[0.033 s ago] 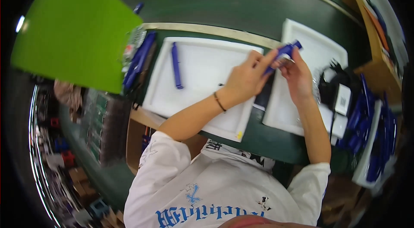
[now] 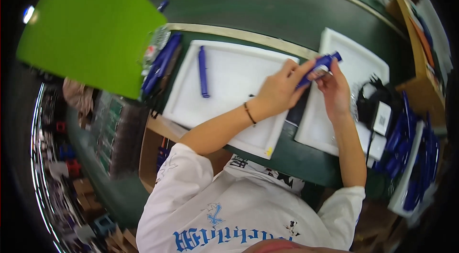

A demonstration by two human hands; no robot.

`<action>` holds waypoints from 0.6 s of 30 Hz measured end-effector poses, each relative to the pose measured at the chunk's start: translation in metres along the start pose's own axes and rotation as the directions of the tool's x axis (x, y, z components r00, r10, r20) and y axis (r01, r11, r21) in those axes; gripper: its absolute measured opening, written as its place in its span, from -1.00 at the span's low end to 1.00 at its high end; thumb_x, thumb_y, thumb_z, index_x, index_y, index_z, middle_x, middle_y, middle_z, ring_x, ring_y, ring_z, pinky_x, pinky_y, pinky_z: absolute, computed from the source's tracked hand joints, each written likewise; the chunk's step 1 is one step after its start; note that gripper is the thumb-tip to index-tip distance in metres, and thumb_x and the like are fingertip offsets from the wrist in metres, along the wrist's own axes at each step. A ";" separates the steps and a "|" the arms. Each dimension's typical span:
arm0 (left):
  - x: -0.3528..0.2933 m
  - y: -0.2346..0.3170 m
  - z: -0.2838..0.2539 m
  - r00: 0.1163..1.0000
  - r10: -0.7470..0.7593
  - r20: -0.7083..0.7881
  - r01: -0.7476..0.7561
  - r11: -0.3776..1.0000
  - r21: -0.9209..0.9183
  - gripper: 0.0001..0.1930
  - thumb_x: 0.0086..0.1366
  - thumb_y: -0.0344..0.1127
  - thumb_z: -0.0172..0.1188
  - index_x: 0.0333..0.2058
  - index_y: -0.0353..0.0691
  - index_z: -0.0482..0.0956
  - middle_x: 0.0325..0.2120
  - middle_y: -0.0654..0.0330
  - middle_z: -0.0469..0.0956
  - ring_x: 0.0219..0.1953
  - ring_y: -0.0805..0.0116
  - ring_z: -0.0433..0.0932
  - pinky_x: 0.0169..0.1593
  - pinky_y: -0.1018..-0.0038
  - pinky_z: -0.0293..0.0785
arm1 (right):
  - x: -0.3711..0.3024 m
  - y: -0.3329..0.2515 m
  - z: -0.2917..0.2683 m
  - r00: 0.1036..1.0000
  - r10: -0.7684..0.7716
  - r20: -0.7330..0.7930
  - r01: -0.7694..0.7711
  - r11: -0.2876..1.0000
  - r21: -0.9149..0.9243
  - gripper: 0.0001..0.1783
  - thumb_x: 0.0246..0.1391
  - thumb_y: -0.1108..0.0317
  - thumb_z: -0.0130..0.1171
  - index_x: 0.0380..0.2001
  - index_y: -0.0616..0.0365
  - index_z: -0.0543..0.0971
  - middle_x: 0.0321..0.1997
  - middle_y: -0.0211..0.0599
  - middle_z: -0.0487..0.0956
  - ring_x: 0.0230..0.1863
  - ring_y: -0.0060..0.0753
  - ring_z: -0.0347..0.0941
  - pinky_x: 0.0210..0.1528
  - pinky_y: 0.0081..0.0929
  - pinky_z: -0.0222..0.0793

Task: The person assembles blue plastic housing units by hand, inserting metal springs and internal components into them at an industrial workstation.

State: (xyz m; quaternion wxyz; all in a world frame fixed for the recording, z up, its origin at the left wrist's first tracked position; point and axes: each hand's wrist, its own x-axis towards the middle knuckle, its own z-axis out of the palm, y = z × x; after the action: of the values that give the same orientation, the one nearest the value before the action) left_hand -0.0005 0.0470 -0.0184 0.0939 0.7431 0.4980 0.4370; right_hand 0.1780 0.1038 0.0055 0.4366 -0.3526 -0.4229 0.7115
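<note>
Both my hands hold a blue plastic casing point(image 2: 321, 65), long and narrow with a flared far end. It is tilted, that end pointing up and to the right, above the gap between two white trays. My left hand point(image 2: 277, 88) is closed round its nearer part. At the far end, the fingers of my right hand point(image 2: 334, 91) press on it from the right, near a pale patch on its side. A second slim blue casing point(image 2: 203, 72) lies in the left white tray point(image 2: 184, 91). Small dark bits beside my left wrist are too small to name.
The right white tray point(image 2: 310, 128) has black cables point(image 2: 374, 91) and a white box-shaped device point(image 2: 381, 118) at its right. More blue casings point(image 2: 397, 145) are piled beyond. A bright green panel point(image 2: 91, 28) rises at the left, by blue parts point(image 2: 161, 64). A cardboard box point(image 2: 420, 69) stands at right.
The whole view has shifted slightly, with the trays and hands lying a little further right and lower. Both hands keep their hold on the blue casing.
</note>
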 end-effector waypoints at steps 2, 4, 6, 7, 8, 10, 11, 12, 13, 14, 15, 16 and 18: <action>0.004 -0.006 0.001 1.000 -0.011 -0.010 0.010 0.993 -0.115 -0.34 0.26 -0.33 0.32 0.32 0.02 0.32 -0.14 0.05 0.44 -0.27 -0.11 0.61 -0.27 0.15 0.61 | 0.006 0.008 -0.004 1.000 -0.029 -0.001 0.029 0.999 -0.017 -0.47 0.42 -0.19 -0.05 -0.03 0.06 0.57 -0.32 -0.41 0.71 -0.39 -0.72 0.37 -0.34 -0.66 0.14; 0.008 0.000 -0.028 0.999 -0.034 0.010 0.035 0.994 -0.099 -0.41 0.27 -0.29 0.31 0.26 -0.04 0.35 -0.10 0.02 0.48 -0.25 -0.13 0.62 -0.23 0.15 0.60 | 0.008 0.002 0.014 0.996 -0.075 0.049 0.076 0.997 -0.032 -0.54 0.44 -0.11 -0.01 -0.04 0.07 0.57 -0.27 -0.40 0.70 -0.37 -0.70 0.39 -0.33 -0.65 0.22; 0.006 -0.008 -0.037 0.997 -0.068 -0.023 0.067 0.997 -0.049 -0.47 0.30 -0.28 0.30 0.22 -0.09 0.36 -0.12 0.00 0.51 -0.23 -0.09 0.62 -0.21 0.18 0.61 | 0.018 0.003 0.019 0.991 -0.123 0.047 0.121 0.992 0.038 -0.60 0.44 -0.03 0.03 -0.05 0.07 0.58 -0.20 -0.41 0.69 -0.33 -0.67 0.42 -0.31 -0.62 0.30; 0.004 -0.013 -0.042 0.996 -0.086 -0.030 0.086 0.996 -0.028 -0.52 0.32 -0.28 0.29 0.17 -0.14 0.38 -0.13 -0.03 0.53 -0.20 -0.06 0.63 -0.19 0.22 0.61 | 0.023 0.006 0.012 0.991 -0.125 0.050 0.120 0.989 0.086 -0.62 0.43 0.00 0.06 -0.03 0.08 0.58 -0.13 -0.42 0.68 -0.27 -0.63 0.47 -0.29 -0.58 0.36; 0.011 -0.001 -0.047 0.957 -0.263 0.124 0.277 0.953 -0.119 -0.59 0.37 -0.26 0.25 0.11 -0.19 0.39 -0.16 -0.07 0.56 -0.19 -0.07 0.63 -0.18 0.20 0.59 | 0.026 0.007 -0.003 0.991 -0.130 -0.013 0.131 0.986 0.103 -0.62 0.43 0.02 0.06 0.02 0.08 0.58 -0.10 -0.40 0.68 -0.20 -0.57 0.53 -0.25 -0.57 0.39; 0.006 -0.015 -0.036 0.989 -0.145 0.031 0.146 0.989 -0.026 -0.60 0.40 -0.24 0.22 0.12 -0.22 0.39 -0.21 -0.08 0.58 -0.21 -0.07 0.64 -0.18 0.20 0.57 | 0.033 0.008 -0.011 0.991 -0.124 -0.040 0.125 0.992 0.027 -0.58 0.43 0.02 0.05 0.11 0.07 0.57 -0.01 -0.41 0.66 -0.10 -0.53 0.55 -0.18 -0.53 0.42; 0.008 -0.022 -0.027 0.996 -0.094 -0.004 0.093 0.991 -0.095 -0.61 0.41 -0.21 0.22 0.10 -0.25 0.39 -0.23 -0.09 0.59 -0.23 -0.07 0.64 -0.18 0.19 0.56 | 0.034 0.010 -0.017 0.990 -0.123 -0.073 0.126 0.992 0.026 -0.55 0.44 0.02 0.03 0.17 0.07 0.54 0.06 -0.43 0.64 -0.07 -0.53 0.54 -0.15 -0.53 0.41; 0.013 -0.028 -0.022 0.998 -0.045 -0.040 0.038 0.986 -0.165 -0.61 0.42 -0.19 0.21 0.09 -0.27 0.39 -0.25 -0.10 0.60 -0.25 -0.07 0.64 -0.19 0.19 0.55 | 0.029 0.009 -0.017 0.987 -0.134 -0.086 0.134 0.991 -0.011 -0.50 0.45 0.01 0.00 0.27 0.06 0.47 0.14 -0.41 0.60 -0.06 -0.55 0.52 -0.14 -0.53 0.41; 0.019 -0.032 -0.020 0.993 -0.112 -0.032 0.104 0.977 -0.188 -0.62 0.44 -0.17 0.19 0.06 -0.31 0.39 -0.29 -0.10 0.60 -0.28 -0.09 0.64 -0.20 0.17 0.54 | 0.019 0.004 -0.007 0.986 -0.161 -0.038 0.159 0.985 -0.068 -0.44 0.46 -0.01 -0.04 0.36 0.04 0.40 0.22 -0.40 0.54 -0.07 -0.56 0.49 -0.13 -0.53 0.41; 0.023 -0.033 -0.019 0.984 -0.176 -0.019 0.167 0.960 -0.223 -0.62 0.46 -0.16 0.17 0.03 -0.35 0.39 -0.34 -0.09 0.60 -0.30 -0.10 0.64 -0.20 0.16 0.53 | 0.013 0.002 -0.005 0.988 -0.148 -0.048 0.142 0.984 -0.104 -0.40 0.46 -0.04 -0.06 0.40 0.04 0.36 0.26 -0.38 0.50 -0.08 -0.58 0.46 -0.14 -0.56 0.40; 0.035 -0.027 -0.031 0.929 -0.345 0.136 0.370 0.886 -0.280 -0.58 0.50 -0.07 0.08 -0.05 -0.42 0.43 -0.40 -0.10 0.61 -0.32 -0.13 0.64 -0.20 0.13 0.52 | 0.011 0.002 -0.006 0.988 -0.149 -0.035 0.144 0.983 -0.117 -0.40 0.46 -0.04 -0.06 0.39 0.04 0.36 0.26 -0.37 0.49 -0.09 -0.58 0.47 -0.15 -0.57 0.40; 0.043 -0.033 -0.033 0.931 -0.346 0.116 0.365 0.889 -0.278 -0.58 0.50 -0.07 0.08 -0.05 -0.42 0.43 -0.40 -0.10 0.61 -0.32 -0.13 0.64 -0.20 0.13 0.52 | 0.009 0.003 -0.009 0.988 -0.151 -0.028 0.146 0.980 -0.134 -0.40 0.46 -0.05 -0.06 0.39 0.05 0.36 0.26 -0.37 0.48 -0.09 -0.59 0.47 -0.16 -0.58 0.39; 0.064 -0.063 -0.036 0.857 -0.496 0.141 0.508 0.858 -0.074 -0.48 0.53 0.02 0.00 -0.06 -0.49 0.47 -0.39 -0.14 0.65 -0.31 -0.11 0.66 -0.19 0.14 0.53 | 0.013 0.007 0.002 0.980 -0.201 0.005 0.196 0.950 -0.243 -0.42 0.46 -0.04 -0.06 0.37 0.05 0.37 0.24 -0.36 0.48 -0.12 -0.59 0.48 -0.16 -0.59 0.38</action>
State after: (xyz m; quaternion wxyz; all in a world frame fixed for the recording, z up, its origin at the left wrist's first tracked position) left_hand -0.0607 0.1200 0.0026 0.2737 0.6054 0.6439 0.3794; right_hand 0.1690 0.1128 -0.0018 0.4636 -0.3659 -0.5356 0.6037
